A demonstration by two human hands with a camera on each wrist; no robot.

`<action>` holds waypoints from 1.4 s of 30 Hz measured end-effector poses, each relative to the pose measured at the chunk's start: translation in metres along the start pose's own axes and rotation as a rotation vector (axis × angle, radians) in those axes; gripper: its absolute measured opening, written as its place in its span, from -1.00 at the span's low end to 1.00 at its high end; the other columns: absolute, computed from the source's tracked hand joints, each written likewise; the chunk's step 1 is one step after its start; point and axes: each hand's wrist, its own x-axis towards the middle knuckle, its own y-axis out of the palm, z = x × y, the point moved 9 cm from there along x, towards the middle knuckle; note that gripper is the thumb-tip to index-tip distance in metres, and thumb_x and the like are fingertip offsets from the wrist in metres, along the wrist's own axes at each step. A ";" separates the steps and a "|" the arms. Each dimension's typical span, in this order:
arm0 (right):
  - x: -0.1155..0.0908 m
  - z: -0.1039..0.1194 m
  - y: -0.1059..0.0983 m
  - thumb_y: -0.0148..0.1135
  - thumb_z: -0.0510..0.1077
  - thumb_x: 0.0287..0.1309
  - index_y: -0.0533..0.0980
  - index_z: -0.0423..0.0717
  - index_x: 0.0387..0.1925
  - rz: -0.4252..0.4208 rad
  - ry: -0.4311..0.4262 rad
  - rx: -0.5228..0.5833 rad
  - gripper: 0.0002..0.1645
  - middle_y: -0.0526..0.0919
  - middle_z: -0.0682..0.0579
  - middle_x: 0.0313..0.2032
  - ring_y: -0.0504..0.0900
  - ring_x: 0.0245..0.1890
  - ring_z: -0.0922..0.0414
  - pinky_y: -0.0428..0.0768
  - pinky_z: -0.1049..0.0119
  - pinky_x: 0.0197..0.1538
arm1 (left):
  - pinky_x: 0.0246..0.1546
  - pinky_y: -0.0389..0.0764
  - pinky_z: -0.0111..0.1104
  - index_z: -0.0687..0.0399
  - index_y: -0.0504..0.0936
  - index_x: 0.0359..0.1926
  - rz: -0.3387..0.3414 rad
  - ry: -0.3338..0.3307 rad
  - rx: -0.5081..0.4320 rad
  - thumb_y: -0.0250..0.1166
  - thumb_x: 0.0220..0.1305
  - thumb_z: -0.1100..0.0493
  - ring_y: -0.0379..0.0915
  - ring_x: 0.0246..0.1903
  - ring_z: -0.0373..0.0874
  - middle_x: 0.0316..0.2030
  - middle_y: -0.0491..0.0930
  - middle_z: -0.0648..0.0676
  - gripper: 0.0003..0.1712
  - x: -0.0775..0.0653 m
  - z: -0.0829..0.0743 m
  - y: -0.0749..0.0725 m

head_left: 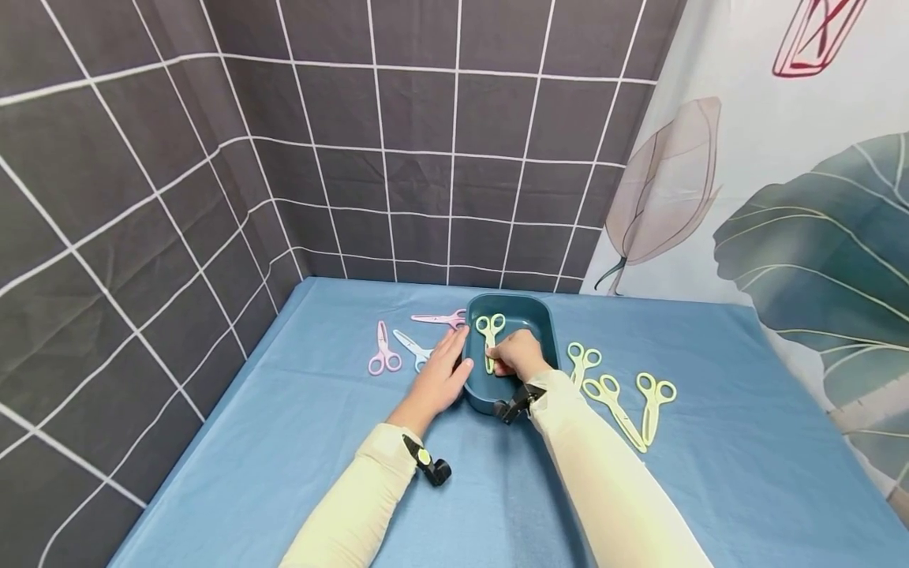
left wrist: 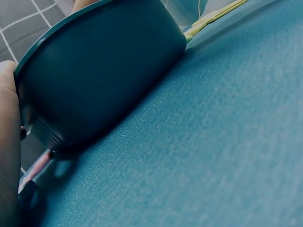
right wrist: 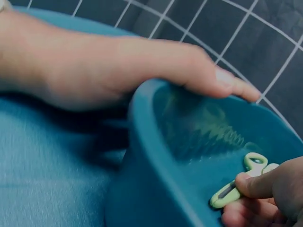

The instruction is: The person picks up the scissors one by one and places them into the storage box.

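A dark teal plastic bin [head_left: 545, 319] stands on the blue cloth. Inside it my right hand [head_left: 524, 353] pinches a pair of yellow-green scissors [head_left: 491, 325] by the blade end, with the handle loops pointing to the far side. The right wrist view shows thumb and fingers on the light-green scissors [right wrist: 255, 161], low inside the bin. My left hand [head_left: 436, 383] rests against the bin's left side with its fingers extended; its thumb [left wrist: 7, 137] touches the rim in the left wrist view. Part of the blue scissors [head_left: 412, 345] lies hidden behind the left hand.
Left of the bin lie pink scissors [head_left: 383, 351] and another pink pair [head_left: 442, 319] close to its wall. On the right are three yellow-green pairs: one by the bin [head_left: 581, 361], one beside my sleeve [head_left: 616, 406] and one farther right [head_left: 652, 406]. Grid-patterned cloth [head_left: 419, 181] hangs behind.
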 end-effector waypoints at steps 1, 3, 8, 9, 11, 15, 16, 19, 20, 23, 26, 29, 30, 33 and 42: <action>0.000 0.001 0.000 0.38 -0.26 -0.09 0.57 -0.33 -0.64 -0.004 -0.003 -0.011 -0.80 0.51 -0.05 -0.79 0.52 -0.82 0.16 0.58 0.31 -0.63 | 0.29 0.02 -0.08 0.08 0.08 0.39 -0.003 0.004 -0.002 -0.06 0.33 0.01 -0.07 0.33 0.13 0.34 0.13 0.12 -0.35 0.000 0.000 0.000; 0.000 0.002 -0.002 0.39 -0.22 -0.10 0.57 -0.29 -0.66 -0.025 -0.007 -0.049 -0.78 0.52 -0.05 -0.79 0.52 -0.81 0.16 0.57 0.31 -0.63 | 0.28 0.02 -0.08 0.10 0.08 0.39 -0.006 0.015 0.000 -0.07 0.33 0.01 -0.07 0.33 0.13 0.33 0.13 0.14 -0.35 0.001 -0.001 0.000; -0.001 0.011 -0.010 0.44 -0.09 -0.14 0.57 -0.19 -0.52 -0.112 -0.088 -0.244 -0.74 0.56 -0.04 -0.77 0.56 -0.79 0.15 0.53 0.33 -0.66 | 0.27 0.04 -0.04 0.12 0.08 0.39 -0.003 0.026 0.004 -0.09 0.33 -0.01 -0.07 0.32 0.15 0.33 0.14 0.17 -0.34 0.003 -0.001 0.000; -0.002 0.014 -0.011 0.45 -0.08 -0.15 0.57 -0.18 -0.44 -0.129 -0.116 -0.277 -0.71 0.56 -0.03 -0.76 0.56 -0.78 0.15 0.53 0.33 -0.66 | 0.27 0.04 -0.04 0.12 0.07 0.39 -0.001 0.024 0.003 -0.09 0.33 -0.01 -0.07 0.32 0.14 0.33 0.14 0.16 -0.34 0.003 -0.001 0.000; -0.005 0.019 -0.013 0.45 -0.08 -0.15 0.55 -0.17 -0.27 -0.152 -0.170 -0.320 -0.62 0.57 -0.02 -0.75 0.57 -0.77 0.14 0.52 0.33 -0.65 | 0.27 0.04 -0.05 0.11 0.07 0.39 0.001 0.020 0.001 -0.08 0.33 0.00 -0.07 0.33 0.13 0.33 0.13 0.15 -0.34 0.003 -0.001 -0.001; -0.008 0.023 -0.014 0.44 -0.11 -0.13 0.53 -0.14 -0.06 -0.156 -0.209 -0.324 -0.47 0.57 -0.01 -0.73 0.57 -0.76 0.14 0.53 0.33 -0.63 | 0.27 0.04 -0.03 0.12 0.07 0.39 0.003 0.019 -0.002 -0.05 0.33 0.04 -0.08 0.33 0.14 0.34 0.13 0.14 -0.34 0.004 -0.001 0.000; -0.009 0.023 -0.013 0.44 -0.11 -0.13 0.53 -0.14 -0.05 -0.152 -0.209 -0.320 -0.47 0.58 -0.01 -0.72 0.57 -0.76 0.14 0.53 0.33 -0.63 | 0.27 0.04 -0.03 0.13 0.07 0.39 0.003 0.019 -0.002 -0.04 0.33 0.04 -0.08 0.33 0.14 0.34 0.13 0.14 -0.34 0.004 -0.001 0.000; -0.009 0.021 -0.013 0.43 -0.13 -0.12 0.53 -0.15 -0.04 -0.137 -0.196 -0.305 -0.48 0.58 -0.02 -0.72 0.57 -0.75 0.14 0.53 0.32 -0.64 | 0.27 0.03 -0.04 0.12 0.06 0.39 0.011 0.014 0.000 -0.05 0.33 0.04 -0.09 0.33 0.13 0.34 0.12 0.12 -0.34 0.004 -0.001 0.001; -0.010 0.021 -0.013 0.43 -0.12 -0.12 0.53 -0.14 -0.04 -0.133 -0.192 -0.309 -0.48 0.58 -0.02 -0.72 0.57 -0.75 0.14 0.53 0.32 -0.64 | 0.28 0.02 -0.06 0.10 0.06 0.40 0.015 0.011 0.000 -0.06 0.33 0.03 -0.09 0.33 0.12 0.34 0.12 0.10 -0.34 0.003 -0.001 0.001; -0.011 0.023 -0.012 0.42 -0.12 -0.10 0.53 -0.15 -0.04 -0.118 -0.200 -0.331 -0.48 0.58 -0.02 -0.71 0.57 -0.75 0.14 0.53 0.32 -0.63 | 0.29 0.01 -0.08 0.09 0.05 0.40 0.021 0.010 -0.001 -0.09 0.34 0.01 -0.09 0.34 0.11 0.35 0.11 0.08 -0.35 0.003 -0.002 0.001; -0.014 0.029 -0.013 0.40 -0.10 -0.08 0.53 -0.18 -0.07 -0.111 -0.233 -0.365 -0.51 0.58 -0.02 -0.69 0.58 -0.74 0.13 0.54 0.32 -0.62 | 0.29 0.02 -0.08 0.10 0.06 0.40 0.009 0.016 0.004 -0.10 0.35 0.00 -0.08 0.33 0.11 0.35 0.11 0.10 -0.35 0.002 -0.002 0.000; -0.018 0.038 -0.020 0.36 -0.05 -0.02 0.55 -0.18 -0.18 -0.136 -0.275 -0.374 -0.62 0.60 -0.04 -0.64 0.58 -0.74 0.14 0.55 0.31 -0.62 | 0.29 0.02 -0.08 0.13 0.08 0.39 -0.003 0.019 0.009 -0.09 0.35 0.00 -0.07 0.33 0.13 0.34 0.12 0.13 -0.35 0.002 -0.001 -0.001; -0.019 0.042 -0.025 0.34 -0.04 0.00 0.55 -0.17 -0.23 -0.145 -0.286 -0.364 -0.65 0.60 -0.04 -0.63 0.58 -0.74 0.15 0.55 0.31 -0.62 | 0.29 0.03 -0.08 0.12 0.07 0.39 -0.002 0.015 0.012 -0.09 0.35 0.00 -0.08 0.33 0.12 0.34 0.12 0.13 -0.35 0.002 -0.001 -0.001; -0.025 0.056 -0.047 0.29 0.02 0.05 0.57 -0.13 -0.34 -0.180 -0.321 -0.345 -0.71 0.63 -0.06 -0.62 0.59 -0.73 0.15 0.55 0.32 -0.59 | 0.29 0.02 -0.08 0.12 0.07 0.39 0.002 0.007 0.012 -0.08 0.34 0.01 -0.08 0.33 0.13 0.34 0.13 0.13 -0.35 0.000 -0.002 -0.001; -0.036 0.056 -0.133 0.20 -0.05 0.12 0.53 -0.24 -0.32 -0.175 -0.267 -0.377 -0.71 0.64 -0.17 -0.41 0.67 -0.57 0.09 0.63 0.16 -0.30 | 0.28 0.03 -0.04 0.12 0.06 0.39 -0.011 0.009 0.006 -0.07 0.32 0.03 -0.08 0.33 0.15 0.33 0.13 0.16 -0.33 0.000 -0.001 0.000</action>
